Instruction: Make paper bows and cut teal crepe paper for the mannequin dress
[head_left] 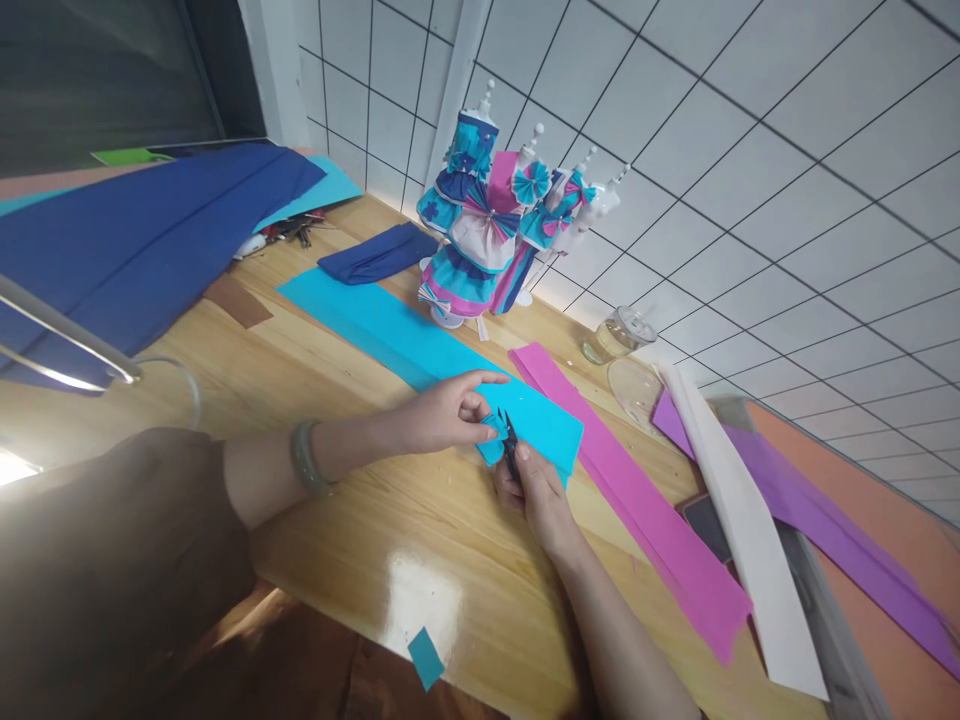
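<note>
My left hand (450, 408) pinches a small turquoise fabric piece (491, 432) between thumb and fingers, over the end of a long turquoise fabric strip (397, 335) on the wooden table (360, 540). A green bangle sits on that wrist. My right hand (534, 488) is closed round small black snips (508, 436), whose blades point up at the turquoise piece right beside my left fingers.
A pink strip (637, 500), a white strip (742, 540) and a purple strip (840, 530) lie to the right. Miniature dress forms in turquoise and pink outfits (487, 225) stand by the tiled wall. Dark blue cloth (142, 240) covers the left. A glass jar (619, 335) lies near the wall.
</note>
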